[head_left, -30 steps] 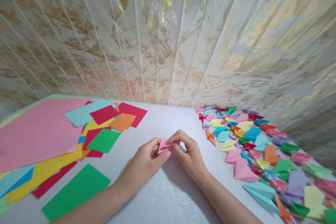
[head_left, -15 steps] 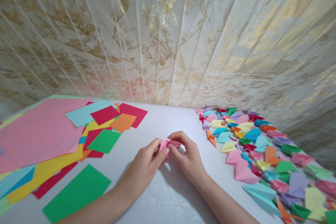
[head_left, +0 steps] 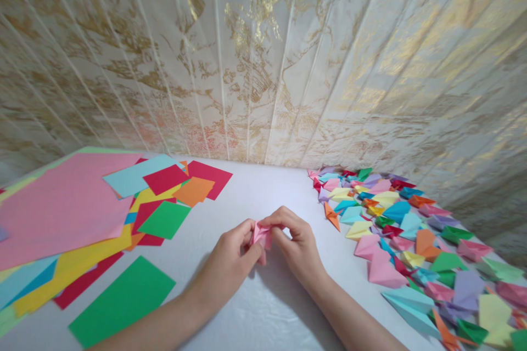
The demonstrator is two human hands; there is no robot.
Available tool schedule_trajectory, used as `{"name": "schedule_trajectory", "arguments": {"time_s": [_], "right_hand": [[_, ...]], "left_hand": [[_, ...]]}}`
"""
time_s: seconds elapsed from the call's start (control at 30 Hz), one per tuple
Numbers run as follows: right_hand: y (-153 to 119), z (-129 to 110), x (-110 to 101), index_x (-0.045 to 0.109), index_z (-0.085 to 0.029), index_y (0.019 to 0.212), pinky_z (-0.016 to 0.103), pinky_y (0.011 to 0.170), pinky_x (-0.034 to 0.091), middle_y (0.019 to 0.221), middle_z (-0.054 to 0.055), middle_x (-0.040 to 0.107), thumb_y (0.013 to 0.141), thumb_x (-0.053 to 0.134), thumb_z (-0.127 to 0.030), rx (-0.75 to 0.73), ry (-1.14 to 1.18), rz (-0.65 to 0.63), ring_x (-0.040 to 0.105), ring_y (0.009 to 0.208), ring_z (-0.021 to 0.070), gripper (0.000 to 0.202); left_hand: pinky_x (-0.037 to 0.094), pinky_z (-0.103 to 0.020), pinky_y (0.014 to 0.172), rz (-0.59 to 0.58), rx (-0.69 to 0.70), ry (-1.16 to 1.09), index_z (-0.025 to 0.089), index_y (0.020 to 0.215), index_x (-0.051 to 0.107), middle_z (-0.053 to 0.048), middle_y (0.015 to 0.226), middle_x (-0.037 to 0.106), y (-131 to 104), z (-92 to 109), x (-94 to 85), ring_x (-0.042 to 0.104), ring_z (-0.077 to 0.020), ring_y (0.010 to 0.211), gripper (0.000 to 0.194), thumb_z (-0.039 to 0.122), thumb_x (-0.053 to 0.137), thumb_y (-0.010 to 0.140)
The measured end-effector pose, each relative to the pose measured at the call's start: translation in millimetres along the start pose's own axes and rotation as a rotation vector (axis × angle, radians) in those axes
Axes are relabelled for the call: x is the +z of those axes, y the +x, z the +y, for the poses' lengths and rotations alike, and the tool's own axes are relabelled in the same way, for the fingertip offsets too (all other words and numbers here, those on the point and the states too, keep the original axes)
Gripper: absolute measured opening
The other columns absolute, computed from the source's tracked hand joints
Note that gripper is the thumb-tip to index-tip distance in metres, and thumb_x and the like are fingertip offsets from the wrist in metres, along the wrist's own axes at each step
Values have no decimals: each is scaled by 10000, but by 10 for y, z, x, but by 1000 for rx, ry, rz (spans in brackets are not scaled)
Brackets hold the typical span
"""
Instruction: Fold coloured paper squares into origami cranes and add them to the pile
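- The small pink folded paper (head_left: 262, 235) is partway through its shaping, as far as anyone can judge: creases and layers show in it, while its final form does not.
- Dozens of multicoloured folded paper pieces (head_left: 382, 271) already lie shaped along the right side of the white-covered table (head_left: 255, 192), from the far edge towards the near right corner.
- Flat coloured paper, unfolded, makes up what is left on the opposite side: the large pink paper sheet (head_left: 66, 203) near the left edge, the green rectangular paper sheet (head_left: 123, 301) nearer the person, and smaller cut pieces towards the far edge.
- The pink paper looks compact, with a raised point at its upper left and a lower part hanging between the fingers; the fingers hide much of it, so its full outline cannot be told.
- It is held just above the middle of the table, between the 2 hands.
- The left hand (head_left: 230, 255) grips its left side between thumb and curled fingers.
- The right hand (head_left: 300, 247) pinches its upper right side with thumb and fingertips.
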State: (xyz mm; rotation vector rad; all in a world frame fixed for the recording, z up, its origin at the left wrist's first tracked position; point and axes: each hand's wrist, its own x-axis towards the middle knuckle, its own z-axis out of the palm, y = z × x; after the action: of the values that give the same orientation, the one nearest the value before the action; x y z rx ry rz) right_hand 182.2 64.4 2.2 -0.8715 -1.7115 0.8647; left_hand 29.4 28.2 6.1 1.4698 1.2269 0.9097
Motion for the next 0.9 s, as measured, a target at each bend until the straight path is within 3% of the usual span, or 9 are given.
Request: {"name": "schedule_trajectory", "arguments": {"time_s": [0.17,0.27,0.37,0.5,0.63,0.9], "right_hand": [[13,-40,-43,770,-242,905,278,705,458,786,22,643,875,527,-158,4,50,-75,603,747,155,258],[12,-35,-42,762,-230,909,285,730,456,824,28,636,898,555,-243,53,92,-75,602,788,161,208],[8,4,-14,717,-213,923,283,710,458,806,12,637,864,608,-293,171,162,9,598,760,161,147],[0,25,29,646,-197,811,291,692,464,757,5,654,811,647,-303,294,197,13,597,720,168,106],[-8,-10,44,630,-195,770,280,667,447,726,-2,644,800,640,-284,279,168,27,580,691,157,94],[-17,-72,60,644,-189,785,286,680,448,739,13,648,814,639,-323,287,172,-11,581,710,167,137]], "left_hand": [[361,-236,604,25,28,-80,209,763,497,48,649,535,18,1,-28,495,-139,624,355,502,437,955],[352,-236,586,58,29,-11,207,779,511,55,621,518,30,19,-60,490,-137,598,346,482,409,965],[337,-234,553,99,29,109,214,771,498,61,614,523,31,30,-88,481,-133,565,298,439,434,956],[321,-229,548,153,66,236,226,727,434,73,609,491,17,39,-93,472,-128,561,277,397,470,942],[305,-228,540,162,89,297,233,730,410,85,590,422,8,46,-81,441,-125,541,274,396,473,941],[329,-225,520,148,105,259,224,721,468,80,540,474,15,31,-99,450,-115,468,373,464,370,990]]}}
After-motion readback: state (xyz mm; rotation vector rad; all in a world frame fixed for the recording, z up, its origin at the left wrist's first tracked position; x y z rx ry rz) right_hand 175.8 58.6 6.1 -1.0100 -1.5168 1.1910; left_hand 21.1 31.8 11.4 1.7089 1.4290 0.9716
